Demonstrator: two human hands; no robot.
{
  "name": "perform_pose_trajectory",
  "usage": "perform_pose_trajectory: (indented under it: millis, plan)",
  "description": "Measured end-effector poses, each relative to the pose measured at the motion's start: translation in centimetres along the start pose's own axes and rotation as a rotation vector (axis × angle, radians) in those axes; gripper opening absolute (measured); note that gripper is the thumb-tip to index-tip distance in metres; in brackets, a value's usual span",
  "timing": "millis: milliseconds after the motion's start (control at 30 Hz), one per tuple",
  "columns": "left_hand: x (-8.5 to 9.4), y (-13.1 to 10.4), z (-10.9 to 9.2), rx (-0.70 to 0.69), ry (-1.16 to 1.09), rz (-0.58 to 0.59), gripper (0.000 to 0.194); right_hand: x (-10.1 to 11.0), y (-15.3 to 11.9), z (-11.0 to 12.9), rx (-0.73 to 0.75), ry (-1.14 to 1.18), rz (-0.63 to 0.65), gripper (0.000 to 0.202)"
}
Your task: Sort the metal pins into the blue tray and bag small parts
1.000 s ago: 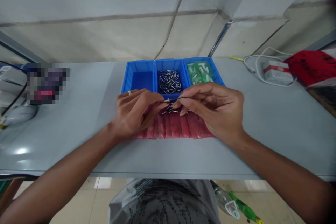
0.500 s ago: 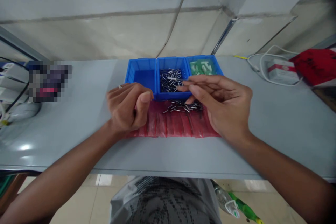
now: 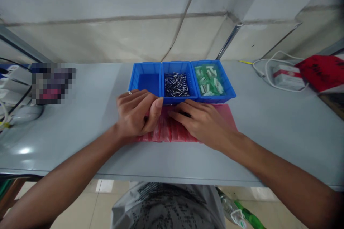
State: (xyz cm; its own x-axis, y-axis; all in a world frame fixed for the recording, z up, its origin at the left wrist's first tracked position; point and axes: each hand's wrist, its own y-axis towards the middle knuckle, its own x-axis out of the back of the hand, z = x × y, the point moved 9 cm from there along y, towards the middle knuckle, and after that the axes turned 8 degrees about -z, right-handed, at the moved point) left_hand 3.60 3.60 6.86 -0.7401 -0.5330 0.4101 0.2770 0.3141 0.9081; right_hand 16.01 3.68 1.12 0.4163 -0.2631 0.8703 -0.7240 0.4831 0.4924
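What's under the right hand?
Red plastic shows around the right hand; whatever lies directly beneath its palm and curled fingers is covered.

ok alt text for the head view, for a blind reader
A curled left hand and a right hand, fingers down, over red plastic packets on a grey table. Behind stand three blue bins: the middle one holds small metal pins, the right one white pieces in green plastic.

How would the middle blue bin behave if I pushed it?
The middle blue bin would probably slide rather than tip, being low and broad. It may feel heavy for its size, given its many metal pins. Those lie loose and slender, so they'd likely shift or roll.
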Motion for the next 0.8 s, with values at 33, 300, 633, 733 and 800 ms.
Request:
perform_pose_trajectory:
  millis: [33, 300, 633, 733, 800]
  plan:
    - [0.0, 0.0, 0.0, -0.003, -0.001, -0.002, 0.027, 0.2, 0.0, 0.0, 0.001, 0.01, -0.024, 0.028]
    - [-0.1, 0.0, -0.2, -0.016, 0.004, 0.014, 0.026, 2.7, 0.1, -1.3, -0.109, 0.265, -0.263, 0.026]
    - [-0.9, 0.1, -1.7, -0.176, -0.048, 0.074, 0.018, 3.0, -0.1, -4.5, -0.639, 1.061, -0.42, 0.042]
    - [-1.2, -0.3, -2.2, -0.268, -0.024, 0.099, 0.026, 2.4, -0.3, -4.5, -0.685, 1.193, -0.415, 0.054]
    - [-1.3, -0.5, -2.4, -0.293, -0.03, 0.129, 0.02, 2.1, -0.4, -4.5, -0.7, 1.237, -0.405, 0.055]
